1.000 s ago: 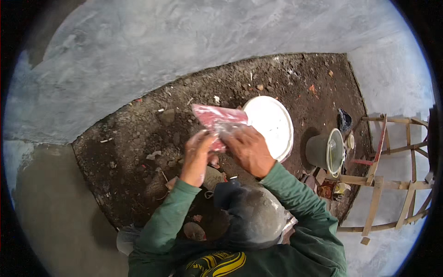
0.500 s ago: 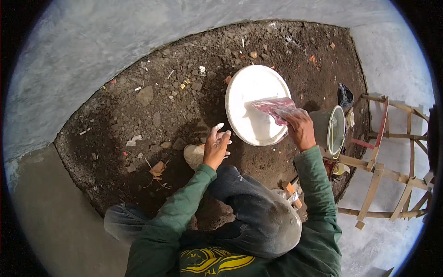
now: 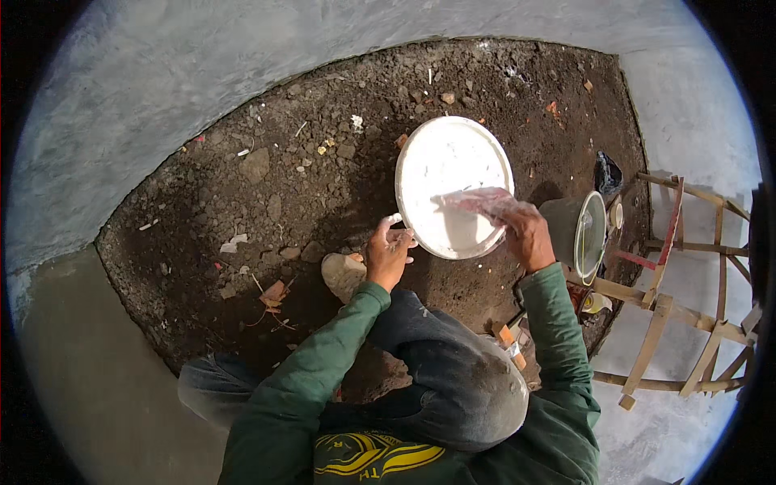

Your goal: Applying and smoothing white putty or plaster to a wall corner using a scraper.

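A pinkish-red plastic bag (image 3: 477, 201), slightly blurred, lies across the top of a round white lid or container (image 3: 442, 158). My right hand (image 3: 527, 237) grips the bag's right end at the white rim. Just left of that rim is my left hand (image 3: 390, 253), its white-smeared fingers bent and apart, the fingertips at or very near the edge; I cannot tell whether they touch it. A pale rounded object (image 3: 341, 279) sits on the soil below my left hand.
A grey-green bucket (image 3: 562, 230) stands right of the white container, with a dark plastic item (image 3: 606, 172) behind. A wooden lattice frame (image 3: 659, 311) is along the right wall. Grey plastered walls (image 3: 162, 97) border rubble-strewn soil (image 3: 242, 202). My bent knee (image 3: 477, 388) is below.
A second ago both hands held the bag left of the white container. My right hand carried it rightward over the top; my left hand let go and has since edged toward the rim.
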Demonstrator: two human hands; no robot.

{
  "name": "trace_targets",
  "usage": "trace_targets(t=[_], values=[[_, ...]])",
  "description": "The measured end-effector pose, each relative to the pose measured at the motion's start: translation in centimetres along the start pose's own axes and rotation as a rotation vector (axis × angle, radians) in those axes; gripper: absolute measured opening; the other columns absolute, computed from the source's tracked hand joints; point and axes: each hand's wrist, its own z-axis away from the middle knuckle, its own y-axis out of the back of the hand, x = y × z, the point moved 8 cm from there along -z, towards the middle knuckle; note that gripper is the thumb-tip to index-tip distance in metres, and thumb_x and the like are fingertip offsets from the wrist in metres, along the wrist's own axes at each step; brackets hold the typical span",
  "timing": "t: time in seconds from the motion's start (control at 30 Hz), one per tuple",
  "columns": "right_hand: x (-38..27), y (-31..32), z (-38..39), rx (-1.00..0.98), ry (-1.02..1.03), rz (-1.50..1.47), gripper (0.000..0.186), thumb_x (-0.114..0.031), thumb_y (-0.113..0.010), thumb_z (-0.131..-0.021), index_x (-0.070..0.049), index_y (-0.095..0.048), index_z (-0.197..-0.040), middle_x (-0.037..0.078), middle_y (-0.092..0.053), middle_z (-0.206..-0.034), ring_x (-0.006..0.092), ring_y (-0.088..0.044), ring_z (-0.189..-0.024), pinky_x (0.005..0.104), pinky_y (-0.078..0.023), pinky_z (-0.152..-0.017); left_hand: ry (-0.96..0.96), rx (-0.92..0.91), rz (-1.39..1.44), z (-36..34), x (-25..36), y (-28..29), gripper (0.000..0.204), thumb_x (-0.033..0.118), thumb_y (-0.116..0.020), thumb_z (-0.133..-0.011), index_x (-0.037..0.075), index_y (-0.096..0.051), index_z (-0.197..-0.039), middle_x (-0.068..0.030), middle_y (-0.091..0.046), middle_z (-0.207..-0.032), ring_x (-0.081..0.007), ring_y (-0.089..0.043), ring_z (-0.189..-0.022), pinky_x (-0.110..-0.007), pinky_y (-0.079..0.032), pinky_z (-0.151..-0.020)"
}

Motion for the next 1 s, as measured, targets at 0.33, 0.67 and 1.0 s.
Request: trace_targets(t=[0.33, 0.67, 1.0], values=[[0.7, -2.6, -2.6, -0.016, 0.095, 0.059, 0.033, -0.003, -0.057, -0.079, -0.018, -0.074, -0.102, 0.012, -0.072, -0.091, 0.0294, -0.067, -0.079, 0.0413, -0.051, -0.081, 0.036, -0.017, -0.004, 0.1, 0.2, -1.0, 0.047, 0.013, -0.059, -0.093, 0.001, -0.041, -0.136, -0.0114, -0.066, -0.108, -0.0161, -0.067, -0.093, -0.025, -0.056, -0.06], [3.9, 2.3, 1.0, -0.078, -0.225, -0.627, 0.022, 0.0, -0.059, -0.088, 0.001, -0.066, -0.109, 0.009, -0.071, -0.103, 0.0179, -0.066, -0.095, 0.0305, -0.052, -0.083, 0.024, -0.007, 0.07, 2.0, -0.5, 3.5, 0.056, 0.008, -0.058, -0.092, 0.01, -0.037, -0.144, -0.0098, -0.061, -0.114, -0.0183, -0.064, -0.095, -0.029, -0.059, -0.065], [-15.7, -2.3, -11.0, -0.166, -0.352, -1.965, 0.035, 0.004, -0.062, -0.084, -0.002, -0.056, -0.118, 0.007, -0.066, -0.107, 0.0202, -0.063, -0.099, 0.0372, -0.05, -0.091, -0.23, -0.145, 0.284, 8.4, 7.5, 7.0, 0.067, 0.029, -0.062, -0.093, 0.007, -0.029, -0.147, -0.0155, -0.046, -0.14, -0.026, -0.047, -0.128, -0.041, -0.044, -0.102]])
